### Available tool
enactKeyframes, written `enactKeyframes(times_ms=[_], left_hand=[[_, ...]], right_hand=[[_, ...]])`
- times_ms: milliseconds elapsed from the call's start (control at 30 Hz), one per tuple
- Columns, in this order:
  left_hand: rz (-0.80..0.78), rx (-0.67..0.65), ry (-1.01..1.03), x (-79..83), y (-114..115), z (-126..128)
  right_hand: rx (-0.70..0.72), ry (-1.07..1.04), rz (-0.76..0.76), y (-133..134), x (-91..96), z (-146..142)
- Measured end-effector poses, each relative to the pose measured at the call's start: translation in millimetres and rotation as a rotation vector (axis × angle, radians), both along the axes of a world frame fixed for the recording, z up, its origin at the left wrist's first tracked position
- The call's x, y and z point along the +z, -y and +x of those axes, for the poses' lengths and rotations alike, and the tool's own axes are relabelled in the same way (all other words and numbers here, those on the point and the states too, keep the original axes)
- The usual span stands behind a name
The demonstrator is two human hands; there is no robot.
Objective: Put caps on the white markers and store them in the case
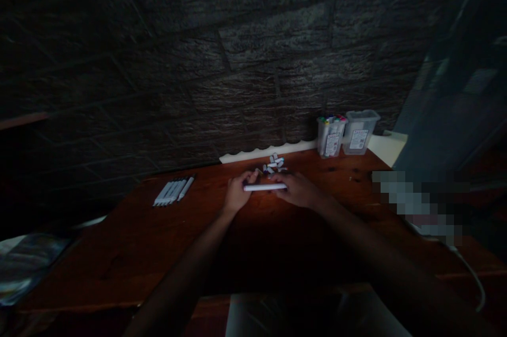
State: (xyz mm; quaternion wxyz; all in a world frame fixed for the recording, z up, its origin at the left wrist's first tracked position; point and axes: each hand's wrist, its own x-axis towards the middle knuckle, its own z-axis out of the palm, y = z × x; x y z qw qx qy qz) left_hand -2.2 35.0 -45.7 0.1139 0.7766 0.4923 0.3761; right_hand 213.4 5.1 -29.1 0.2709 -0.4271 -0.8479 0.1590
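A white marker [264,187] lies level between my two hands, just above the wooden table. My left hand [237,193] is closed at its left end, with the fingertips pointing away from me. Around its right end, my right hand [298,189] is closed. Just beyond my fingers sits a small pile of white marker caps [272,164], some with coloured ends. To the left, several white markers [173,190] are laid side by side in a row. The scene is dim, so fine details of the fingers are hard to make out.
At the back right stand a clear plastic box with coloured markers [331,139] and another clear box [359,133]. A white wavy-edged strip [269,152] runs along the dark stone wall [245,62]. A pixelated object with a white cable [471,268] lies on the table's right [348,194].
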Motion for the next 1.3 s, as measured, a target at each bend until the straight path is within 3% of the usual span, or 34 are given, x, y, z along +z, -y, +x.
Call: enactKeyframes(times_ms=[200,467,633,767,900,1033,1300], left_hand=[[0.007,0.058,0.016,-0.2,-2,-1],[-0.016,0.072,0.021,0.8,-2,-2],[0.009,0.071,-0.001,-0.1,-3,-3],[0.003,0.097,0.008,0.9,-2,-2],[0.229,0.228,-0.029,6.7,2,0],[0.353,0.328,-0.099,11.7,6,1],[0.313,0.272,-0.154,5.5,3,-3]], right_hand=[[-0.021,-0.028,-0.006,-1,0.7,2],[0.074,-0.003,-0.014,4,1.3,0],[0.002,0.044,-0.004,5,3.9,0],[-0.155,0.063,-0.007,1,5.8,3],[-0.283,0.036,-0.058,-6,7.0,9],[-0.302,-0.034,-0.04,-10,4.3,12],[-0.317,-0.121,0.049,-10,4.2,13]])
